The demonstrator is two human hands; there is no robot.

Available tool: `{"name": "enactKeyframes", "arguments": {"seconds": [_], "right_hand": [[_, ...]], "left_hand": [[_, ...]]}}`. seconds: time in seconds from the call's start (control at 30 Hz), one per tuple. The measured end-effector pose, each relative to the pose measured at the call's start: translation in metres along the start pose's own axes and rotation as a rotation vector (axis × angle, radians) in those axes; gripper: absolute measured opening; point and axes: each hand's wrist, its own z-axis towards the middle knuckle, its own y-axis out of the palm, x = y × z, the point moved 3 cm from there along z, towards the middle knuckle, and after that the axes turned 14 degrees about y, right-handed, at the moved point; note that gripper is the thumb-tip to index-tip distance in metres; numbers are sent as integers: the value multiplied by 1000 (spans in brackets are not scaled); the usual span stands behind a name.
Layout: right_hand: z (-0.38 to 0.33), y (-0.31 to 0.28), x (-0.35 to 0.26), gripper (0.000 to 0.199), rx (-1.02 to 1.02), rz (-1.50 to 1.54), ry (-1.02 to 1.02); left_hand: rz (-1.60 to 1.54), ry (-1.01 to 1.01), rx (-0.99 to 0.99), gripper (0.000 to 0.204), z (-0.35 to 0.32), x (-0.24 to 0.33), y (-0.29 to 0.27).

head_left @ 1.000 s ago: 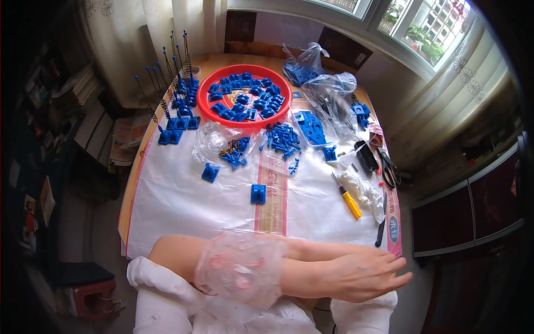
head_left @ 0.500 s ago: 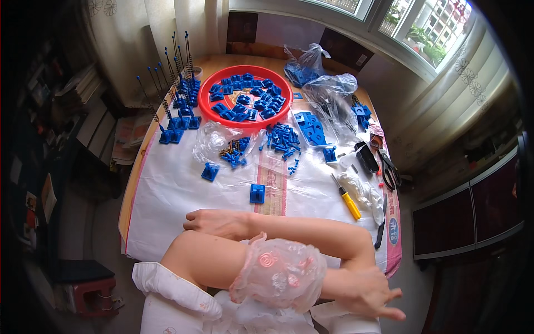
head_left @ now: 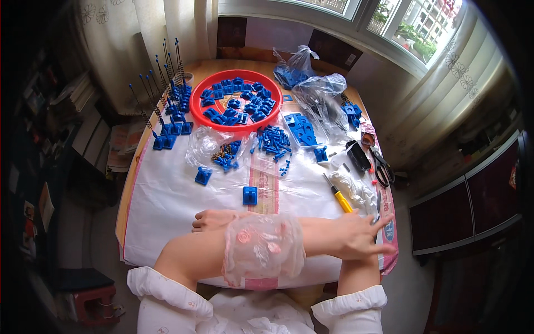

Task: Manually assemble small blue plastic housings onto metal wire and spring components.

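My arms are crossed over the near part of the table. My left hand [head_left: 356, 238], at the right, is open with thumb and fingers spread, over my right arm near the elbow. A sheer lace oversleeve [head_left: 261, 245] with pink flowers wraps my left forearm and hides part of my right one. My right hand [head_left: 213, 219] lies at the left on the white sheet, fingers curled in, with nothing visible in them. Just beyond it sit a blue clip-like base [head_left: 250, 195] and another blue base [head_left: 203, 176]. A yellow-handled screwdriver [head_left: 341, 199] lies beyond my left hand.
A red tray [head_left: 194, 111] holds several blue bases. Spring-stemmed blue pieces [head_left: 172, 129] stand upright at the far left. Blue pegs [head_left: 273, 142], a clear box of flat blue parts [head_left: 301, 131], plastic bags [head_left: 320, 86] and black scissors [head_left: 382, 168] lie farther out.
My left hand and lace-covered forearm have moved up and away from my body, the hand now over the right elbow area. The view has shifted slightly; the table items stay put.
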Motion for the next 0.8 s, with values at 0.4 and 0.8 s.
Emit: {"name": "enactKeyframes", "arguments": {"seconds": [0.4, 0.8], "right_hand": [[-62, -16, -9, 16, 65, 114, 127], [-269, -217, -24, 13, 630, -450, 689]], "left_hand": [[-1491, 81, 184, 69, -33, 55, 18], [-1024, -484, 883, 29, -274, -6, -7]]}}
